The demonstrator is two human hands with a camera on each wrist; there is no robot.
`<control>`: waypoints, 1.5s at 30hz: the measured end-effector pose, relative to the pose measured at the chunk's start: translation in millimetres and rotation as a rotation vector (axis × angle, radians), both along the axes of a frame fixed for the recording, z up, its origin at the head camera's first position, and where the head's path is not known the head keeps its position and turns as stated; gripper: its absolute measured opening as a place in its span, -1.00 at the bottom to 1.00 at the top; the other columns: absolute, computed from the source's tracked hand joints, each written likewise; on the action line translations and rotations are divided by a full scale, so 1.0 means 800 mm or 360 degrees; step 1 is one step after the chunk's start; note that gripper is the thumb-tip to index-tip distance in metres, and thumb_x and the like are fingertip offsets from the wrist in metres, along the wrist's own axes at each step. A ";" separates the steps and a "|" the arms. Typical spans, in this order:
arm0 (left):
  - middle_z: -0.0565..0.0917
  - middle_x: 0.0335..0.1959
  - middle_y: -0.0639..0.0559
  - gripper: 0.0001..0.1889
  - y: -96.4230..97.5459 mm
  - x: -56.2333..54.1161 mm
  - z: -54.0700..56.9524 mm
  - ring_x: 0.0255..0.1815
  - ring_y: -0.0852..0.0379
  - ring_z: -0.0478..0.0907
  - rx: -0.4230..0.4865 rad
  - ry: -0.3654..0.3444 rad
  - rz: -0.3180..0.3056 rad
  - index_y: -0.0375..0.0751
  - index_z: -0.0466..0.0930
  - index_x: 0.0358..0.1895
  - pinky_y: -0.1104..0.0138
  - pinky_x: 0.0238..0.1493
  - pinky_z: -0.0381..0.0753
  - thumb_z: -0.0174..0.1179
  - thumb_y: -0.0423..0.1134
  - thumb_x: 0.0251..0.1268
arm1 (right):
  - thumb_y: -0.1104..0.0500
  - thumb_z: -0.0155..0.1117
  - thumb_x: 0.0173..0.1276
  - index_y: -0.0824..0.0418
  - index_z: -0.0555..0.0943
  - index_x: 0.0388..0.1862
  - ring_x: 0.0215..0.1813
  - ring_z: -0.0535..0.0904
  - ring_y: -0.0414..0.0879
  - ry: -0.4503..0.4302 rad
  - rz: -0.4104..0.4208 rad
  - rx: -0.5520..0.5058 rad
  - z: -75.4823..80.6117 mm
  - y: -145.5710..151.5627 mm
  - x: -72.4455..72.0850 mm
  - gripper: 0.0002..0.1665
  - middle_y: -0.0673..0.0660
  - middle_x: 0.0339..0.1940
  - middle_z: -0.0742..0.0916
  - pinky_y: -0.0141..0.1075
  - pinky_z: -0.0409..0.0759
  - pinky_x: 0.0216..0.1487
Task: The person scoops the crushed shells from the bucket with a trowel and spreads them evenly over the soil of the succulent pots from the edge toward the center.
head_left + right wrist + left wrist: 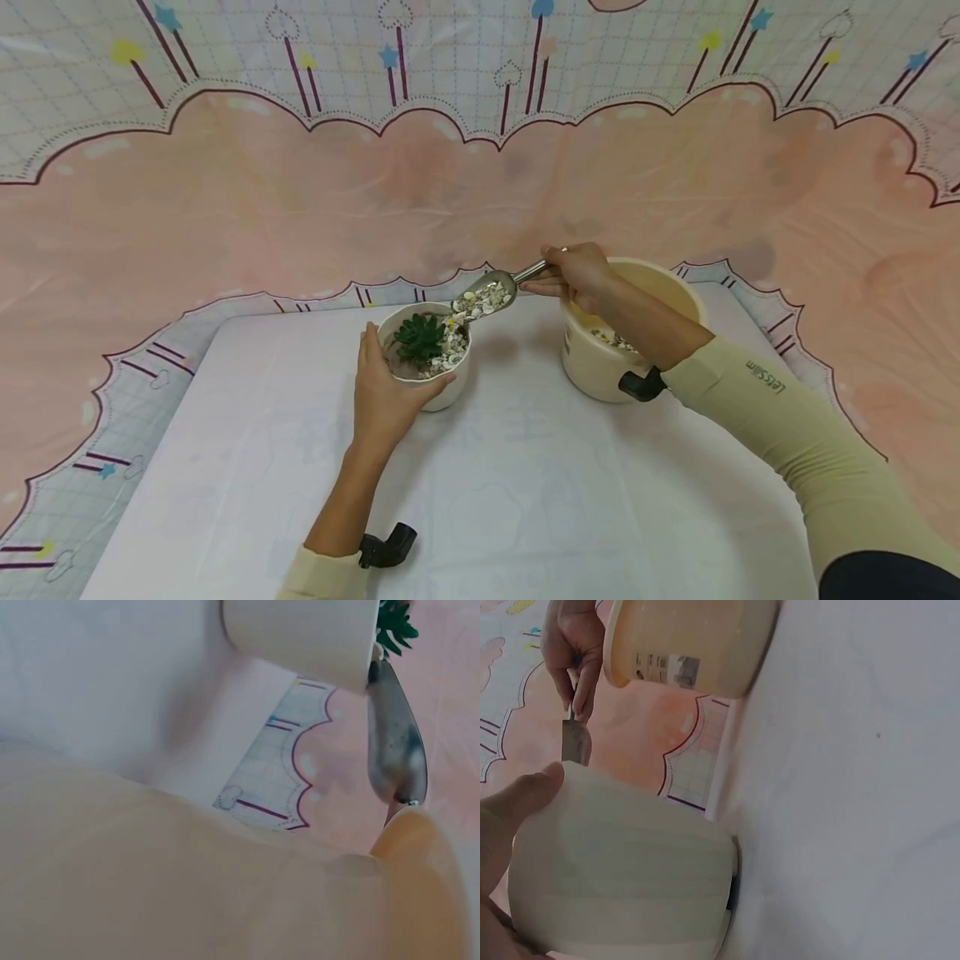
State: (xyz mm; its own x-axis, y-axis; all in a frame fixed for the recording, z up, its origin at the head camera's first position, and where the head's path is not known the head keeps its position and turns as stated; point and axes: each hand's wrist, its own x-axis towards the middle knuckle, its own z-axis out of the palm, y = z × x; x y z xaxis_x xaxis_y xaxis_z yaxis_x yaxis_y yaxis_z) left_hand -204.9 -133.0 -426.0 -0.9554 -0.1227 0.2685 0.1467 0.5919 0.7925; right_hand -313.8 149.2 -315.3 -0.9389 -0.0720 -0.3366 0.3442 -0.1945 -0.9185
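A white pot [452, 385] stands on the white table with a green succulent [420, 337] in it. Whitish pebbles [448, 352] cover the soil on the plant's right side. My left hand [386, 396] holds the pot from the near left, thumb across its front and fingers along its left side. My right hand [588, 275] grips the handle of a metal scoop [507, 283] loaded with pebbles. The scoop's tip points left and down over the pot's right rim, as the right wrist view also shows; there the right hand is hidden behind a cream bucket [427, 900].
The bucket stands on the table [525, 492] to the right of the pot, beneath my right forearm, with more pebbles [613, 339] inside. A label [667, 669] is on its side. Behind the table hangs a patterned pink cloth [450, 208].
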 end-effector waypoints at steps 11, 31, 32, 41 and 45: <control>-0.07 0.71 -0.28 0.40 -0.013 -0.001 0.007 0.71 -0.22 -0.15 0.0054 -0.0094 -0.0155 -0.33 -0.22 0.72 -0.18 0.57 0.09 0.70 -0.06 0.00 | 0.15 -0.03 0.76 0.51 0.49 0.02 -0.40 0.83 0.07 0.0011 -0.0007 0.0005 0.001 -0.001 0.002 -0.63 0.35 -0.39 0.80 -0.24 0.75 -0.17; -0.02 0.67 -0.41 0.41 -0.004 0.002 0.004 0.69 -0.36 -0.14 -0.0013 -0.0010 -0.0058 -0.42 -0.16 0.69 -0.27 0.51 0.16 0.71 -0.01 -0.06 | 0.15 -0.02 0.76 0.55 0.44 0.22 -0.44 0.82 0.05 -0.0008 -0.0029 -0.0001 -0.002 0.000 0.001 -0.58 0.33 -0.41 0.79 -0.27 0.75 -0.20; -0.02 0.67 -0.40 0.40 -0.007 0.001 0.005 0.69 -0.36 -0.14 -0.0014 -0.0023 -0.0083 -0.42 -0.16 0.69 -0.27 0.52 0.14 0.70 -0.02 -0.06 | 0.15 -0.02 0.76 0.56 0.43 0.23 -0.44 0.82 0.05 -0.0008 -0.0027 0.0002 -0.002 0.001 0.001 -0.57 0.33 -0.41 0.79 -0.27 0.75 -0.20; -0.10 0.70 -0.35 0.37 -0.021 -0.008 0.010 0.71 -0.30 -0.26 -0.0029 -0.0101 -0.0231 -0.37 -0.21 0.71 -0.28 0.54 0.05 0.68 -0.07 0.02 | 0.15 -0.01 0.76 0.44 0.49 0.03 -0.41 0.83 0.06 -0.0011 -0.0007 -0.0001 -0.001 0.003 -0.001 -0.68 0.34 -0.38 0.80 -0.26 0.75 -0.19; -0.18 0.71 -0.33 0.42 -0.004 0.002 0.010 0.72 -0.26 -0.34 0.0055 -0.0115 -0.0078 -0.35 -0.26 0.71 -0.23 0.56 0.04 0.69 -0.03 0.01 | 0.15 0.00 0.76 0.44 0.49 0.04 -0.40 0.83 0.06 -0.0014 -0.0012 0.0002 0.000 0.002 -0.002 -0.69 0.35 -0.36 0.80 -0.27 0.75 -0.20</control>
